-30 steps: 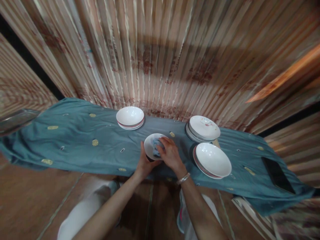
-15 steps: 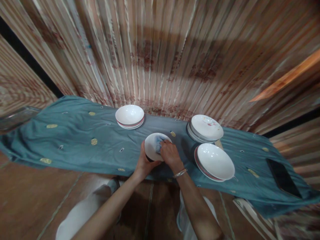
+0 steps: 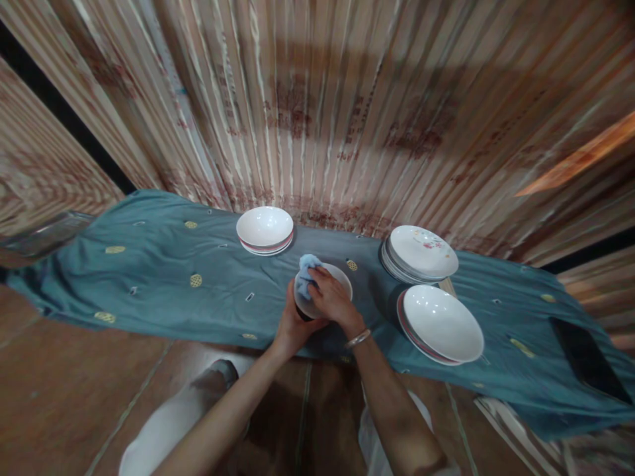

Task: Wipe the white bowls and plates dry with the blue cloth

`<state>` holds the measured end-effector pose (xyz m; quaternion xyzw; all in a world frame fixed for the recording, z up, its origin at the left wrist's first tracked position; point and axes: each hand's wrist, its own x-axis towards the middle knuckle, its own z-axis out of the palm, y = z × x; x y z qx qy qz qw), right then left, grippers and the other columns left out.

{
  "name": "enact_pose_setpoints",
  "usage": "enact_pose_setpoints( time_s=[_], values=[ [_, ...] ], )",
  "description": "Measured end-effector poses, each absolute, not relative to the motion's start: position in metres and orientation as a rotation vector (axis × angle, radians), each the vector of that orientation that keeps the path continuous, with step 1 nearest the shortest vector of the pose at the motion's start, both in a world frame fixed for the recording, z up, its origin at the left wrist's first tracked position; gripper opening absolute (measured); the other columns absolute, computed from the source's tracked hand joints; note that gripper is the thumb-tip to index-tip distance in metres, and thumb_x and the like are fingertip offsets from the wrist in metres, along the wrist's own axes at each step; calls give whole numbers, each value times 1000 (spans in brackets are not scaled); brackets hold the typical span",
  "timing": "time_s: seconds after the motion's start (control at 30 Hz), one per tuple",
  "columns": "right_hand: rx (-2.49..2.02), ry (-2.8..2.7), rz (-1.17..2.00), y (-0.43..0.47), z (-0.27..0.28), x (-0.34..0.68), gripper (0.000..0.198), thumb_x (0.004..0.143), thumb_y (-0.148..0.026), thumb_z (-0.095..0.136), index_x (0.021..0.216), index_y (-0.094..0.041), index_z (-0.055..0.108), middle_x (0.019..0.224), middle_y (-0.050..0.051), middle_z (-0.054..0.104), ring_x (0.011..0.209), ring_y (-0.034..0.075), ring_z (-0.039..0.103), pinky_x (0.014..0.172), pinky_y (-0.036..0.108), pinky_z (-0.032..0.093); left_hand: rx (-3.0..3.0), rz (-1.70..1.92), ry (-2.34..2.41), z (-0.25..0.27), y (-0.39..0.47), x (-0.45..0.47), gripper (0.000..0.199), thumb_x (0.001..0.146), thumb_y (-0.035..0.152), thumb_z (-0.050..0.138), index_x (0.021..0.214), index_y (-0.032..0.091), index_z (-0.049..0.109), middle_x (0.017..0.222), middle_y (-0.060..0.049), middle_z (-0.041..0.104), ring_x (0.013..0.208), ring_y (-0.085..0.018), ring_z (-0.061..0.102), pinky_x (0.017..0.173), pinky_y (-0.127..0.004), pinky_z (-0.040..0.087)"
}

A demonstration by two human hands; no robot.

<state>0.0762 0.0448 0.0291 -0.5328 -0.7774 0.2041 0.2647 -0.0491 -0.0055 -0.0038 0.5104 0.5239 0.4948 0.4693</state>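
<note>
A white bowl (image 3: 342,277) is held near the front edge of the cloth-covered table, its inside facing up. My left hand (image 3: 294,324) grips the bowl's left and near side, with the thumb along the near rim. In my right hand (image 3: 331,295) is a light blue cloth (image 3: 308,272), pressed against the left inner wall and far-left rim of the bowl. The right hand covers much of the bowl's inside. A silver bracelet (image 3: 358,338) circles the right wrist.
Beyond the held bowl stands a stack of white bowls (image 3: 265,226). At right are a stack of plates (image 3: 424,251) with a floral top and another bowl stack (image 3: 442,322). A black phone (image 3: 588,357) lies at the far right of the green tablecloth (image 3: 163,284).
My right hand has moved the cloth from the bowl's middle to its far-left rim, where more of the cloth shows. The left hand keeps its grip. The whole view has shifted slightly.
</note>
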Motion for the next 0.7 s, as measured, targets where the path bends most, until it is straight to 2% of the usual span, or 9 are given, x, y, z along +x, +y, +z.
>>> enact_pose_setpoints(
  time_s=[0.13,0.33,0.47,0.57,0.7],
  values=[
    [-1260,-2088,651,43,24,75,45,91,-21,55,136,-21,61,142,11,59,135,25,51,117,44,38,1225,1226,1289,-7,-6,-47,121,50,32,90,153,22,26,150,-16,49,139,-33,47,115,-44,39],
    [-1122,-2056,876,31,29,80,41,87,-20,63,127,-24,68,137,9,63,128,24,58,110,42,44,1142,1228,1260,-8,-6,-47,129,48,31,91,156,23,19,143,-16,56,125,-32,59,108,-45,46],
    [-1066,-2028,1005,22,40,86,32,85,-17,64,113,-25,75,122,5,72,108,22,67,95,36,52,1120,1254,1217,-7,-5,-47,133,49,30,90,156,24,12,136,-14,61,112,-27,66,100,-41,52],
    [-1073,-2066,1035,18,48,90,27,84,-13,61,103,-24,77,106,3,76,94,19,70,88,32,52,1050,1262,1184,-8,-4,-45,144,44,28,91,158,24,4,128,-12,64,105,-26,68,95,-40,54],
    [-1121,-2120,1005,11,59,96,27,83,-11,60,97,-24,78,98,1,78,88,18,70,83,29,50,994,1253,1133,-8,-2,-44,153,39,33,92,158,21,-3,123,-13,66,103,-26,67,91,-40,54]
  ],
)
